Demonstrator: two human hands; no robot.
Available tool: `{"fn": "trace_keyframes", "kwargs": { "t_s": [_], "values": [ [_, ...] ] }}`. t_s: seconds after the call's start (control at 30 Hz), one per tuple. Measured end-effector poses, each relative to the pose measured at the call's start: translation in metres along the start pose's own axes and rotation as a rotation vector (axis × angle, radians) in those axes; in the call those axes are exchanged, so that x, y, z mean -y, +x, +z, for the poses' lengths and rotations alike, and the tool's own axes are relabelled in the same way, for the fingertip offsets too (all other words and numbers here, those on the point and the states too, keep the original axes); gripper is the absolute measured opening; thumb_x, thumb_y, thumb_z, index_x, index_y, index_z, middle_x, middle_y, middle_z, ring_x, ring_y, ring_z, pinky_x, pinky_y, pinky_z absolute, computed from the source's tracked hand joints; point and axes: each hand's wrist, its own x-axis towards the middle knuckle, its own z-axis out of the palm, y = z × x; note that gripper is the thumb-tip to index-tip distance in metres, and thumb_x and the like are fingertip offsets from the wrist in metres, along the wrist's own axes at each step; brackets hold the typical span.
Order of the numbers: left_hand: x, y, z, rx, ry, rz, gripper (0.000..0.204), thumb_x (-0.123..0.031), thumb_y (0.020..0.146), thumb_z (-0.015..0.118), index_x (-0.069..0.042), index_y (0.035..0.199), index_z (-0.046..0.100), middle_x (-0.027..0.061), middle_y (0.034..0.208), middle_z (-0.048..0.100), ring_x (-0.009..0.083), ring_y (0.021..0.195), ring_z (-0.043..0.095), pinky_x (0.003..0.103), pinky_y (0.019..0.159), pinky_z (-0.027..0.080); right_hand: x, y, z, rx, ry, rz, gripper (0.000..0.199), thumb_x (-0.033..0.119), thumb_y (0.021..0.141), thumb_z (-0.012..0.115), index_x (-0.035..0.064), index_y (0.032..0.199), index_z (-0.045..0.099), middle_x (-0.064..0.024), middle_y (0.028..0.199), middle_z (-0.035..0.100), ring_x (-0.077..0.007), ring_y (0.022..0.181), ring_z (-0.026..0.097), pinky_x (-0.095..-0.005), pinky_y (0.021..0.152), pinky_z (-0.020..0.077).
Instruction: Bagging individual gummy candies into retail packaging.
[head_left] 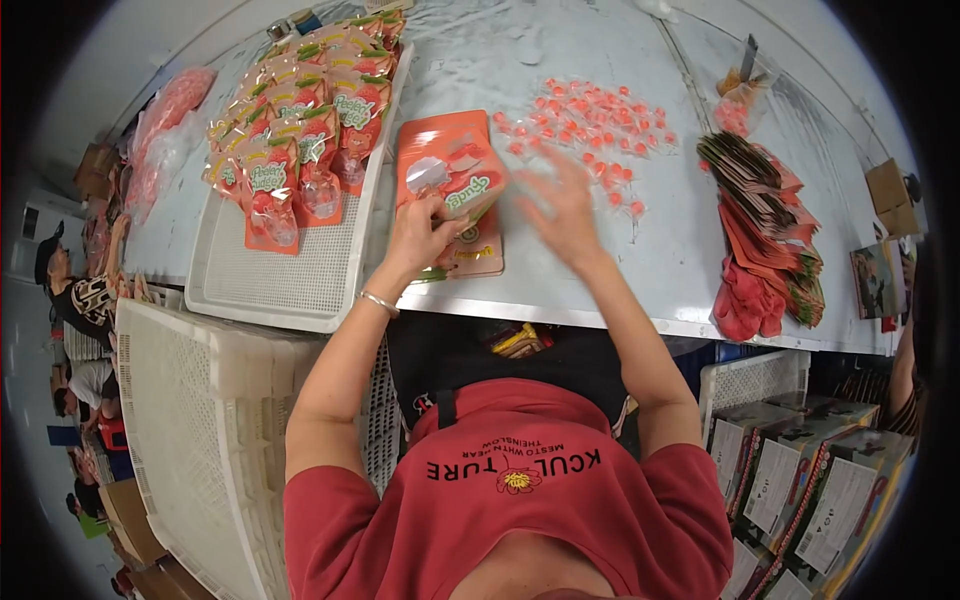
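My left hand is closed on the edge of a coral-red candy pouch, pinching it between thumb and fingers. That pouch is tilted up over other flat pouches of the same kind on the table. Just right of it, my right hand is in the air, its fingers smeared by motion; whether it holds anything cannot be made out. Beyond that hand lies a loose spread of small red candies in clear wrappers.
At the left, a white mesh tray holds many filled pouches. A fanned stack of flat pouches lies at the right, near a clear bag. White crates and printed boxes stand below the table; other people are far left.
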Motion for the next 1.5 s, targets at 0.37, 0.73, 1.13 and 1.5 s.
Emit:
{"fn": "trace_keyframes", "kwargs": {
  "t_s": [0.37, 0.73, 1.13, 1.5],
  "values": [
    [0.034, 0.020, 0.017, -0.031, -0.406, -0.162, 0.013, -0.010, 0.082, 0.055, -0.001, 0.074, 0.052, 0.0024, 0.060, 0.050, 0.0072, 0.056, 0.046, 0.026, 0.048, 0.037, 0.037, -0.005, 0.016, 0.208, -0.302, -0.455, 0.010, 0.010, 0.065, 0.061, 0.0050, 0.073, 0.059, -0.0100, 0.119, 0.052, -0.0266, 0.115, 0.047, -0.0518, 0.095, 0.0332],
    [-0.027, 0.031, 0.027, -0.033, -0.250, 0.256, 0.011, -0.005, 0.078, 0.051, 0.000, 0.071, 0.044, 0.0029, 0.063, 0.046, 0.0097, 0.058, 0.042, 0.026, 0.052, 0.036, 0.032, 0.001, 0.004, 0.286, -0.276, -0.120, 0.020, 0.007, 0.074, 0.058, 0.0100, 0.093, 0.059, -0.0012, 0.088, 0.055, -0.0175, 0.093, 0.051, -0.0385, 0.070, 0.0320],
    [-0.030, 0.007, 0.024, 0.052, -0.352, 0.003, 0.028, -0.020, 0.092, 0.053, -0.005, 0.070, 0.043, -0.0044, 0.066, 0.035, 0.0049, 0.062, 0.034, 0.022, 0.054, 0.029, -0.100, -0.024, 0.002, -0.098, -0.125, 0.339, 0.027, 0.029, 0.077, 0.065, 0.0121, 0.098, 0.063, -0.0087, 0.105, 0.058, -0.0259, 0.102, 0.051, -0.0480, 0.092, 0.0339],
    [-0.029, 0.003, -0.003, -0.148, -0.425, -0.047, 0.026, -0.018, 0.093, 0.049, 0.001, 0.076, 0.051, -0.0018, 0.066, 0.043, 0.0068, 0.065, 0.038, 0.023, 0.058, 0.034, -0.088, -0.060, -0.044, -0.141, 0.376, 0.734, 0.023, 0.019, 0.082, 0.061, 0.0087, 0.102, 0.062, -0.0118, 0.112, 0.059, -0.0288, 0.113, 0.050, -0.0350, 0.095, 0.0374]
  ]
}}
